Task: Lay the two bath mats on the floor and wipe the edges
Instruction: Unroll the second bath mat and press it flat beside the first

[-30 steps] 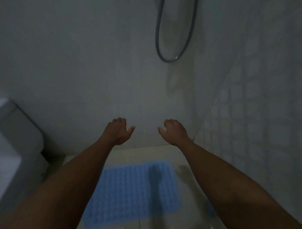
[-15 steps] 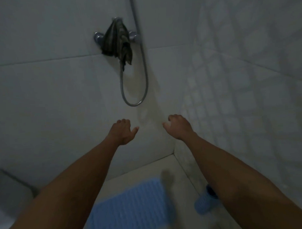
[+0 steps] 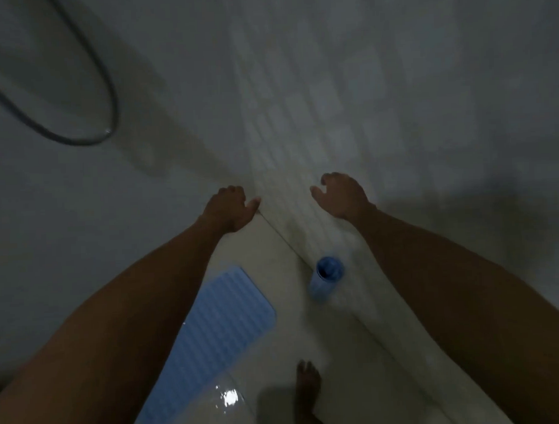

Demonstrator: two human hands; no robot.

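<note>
One blue bath mat (image 3: pixel 218 321) lies flat on the pale shower floor, partly hidden under my left forearm. A second blue mat (image 3: pixel 326 278), rolled into a tube, stands against the right wall where it meets the floor. My left hand (image 3: pixel 229 210) is stretched out above the floor corner, fingers loosely curled and holding nothing. My right hand (image 3: pixel 342 195) hovers in front of the right tiled wall, fingers apart and empty, above and beyond the rolled mat.
A shower hose (image 3: pixel 79 139) loops down the back wall at upper left. My bare foot (image 3: pixel 308 388) stands on the wet, glossy floor (image 3: pixel 308 337) near the bottom. Tiled walls close in at the back and right.
The view has swung right and down: the tap and cloth have left the frame, the rolled mat and my foot have come into view. Both hands stay outstretched and empty.
</note>
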